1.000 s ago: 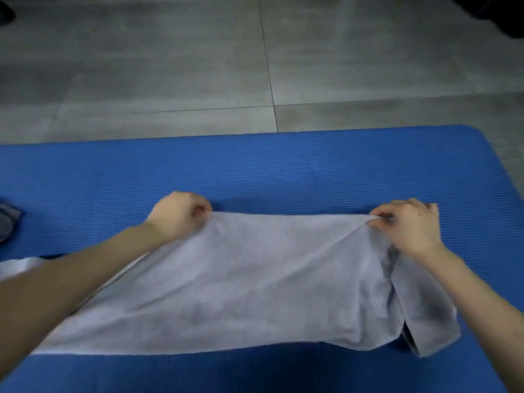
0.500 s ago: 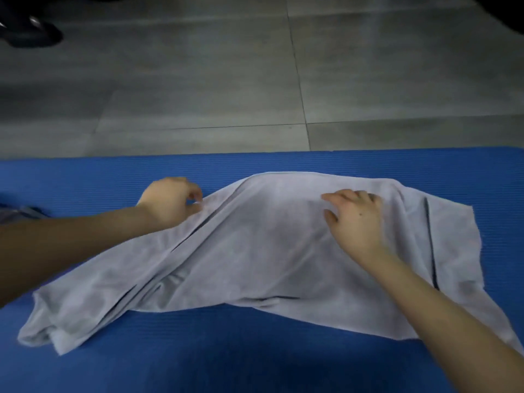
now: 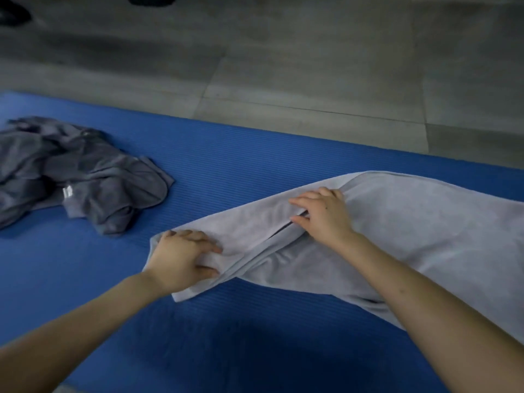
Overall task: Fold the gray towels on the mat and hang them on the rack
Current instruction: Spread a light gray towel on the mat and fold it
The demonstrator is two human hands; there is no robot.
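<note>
Here we see a pale gray towel [image 3: 425,236] lying on the blue mat [image 3: 226,165]. It is doubled over on itself and runs from the middle of the mat out past the right edge of the view. Its narrow left end is bunched into several layers.

The left hand [image 3: 181,256] rests on that end, palm down. Its fingers [image 3: 198,236] lie straight across the cloth with the thumb alongside, pressing rather than gripping.

The right hand [image 3: 326,214] lies farther along the towel, also flat and released, with the fingers spread over the upper layer. Its thumb sits beside a dark slit where one layer overlaps another. Neither hand closes on anything, and the two are near each other but apart.

A pile [image 3: 93,180] of darker gray towels sits crumpled at the left of the mat, well apart from the pale one, with a small white tag showing on it.

Beyond the mat is a gray tiled floor [image 3: 312,66]. At its top left corner are some dark shapes, possibly shoes, though they are too blurred for us to tell.
</note>
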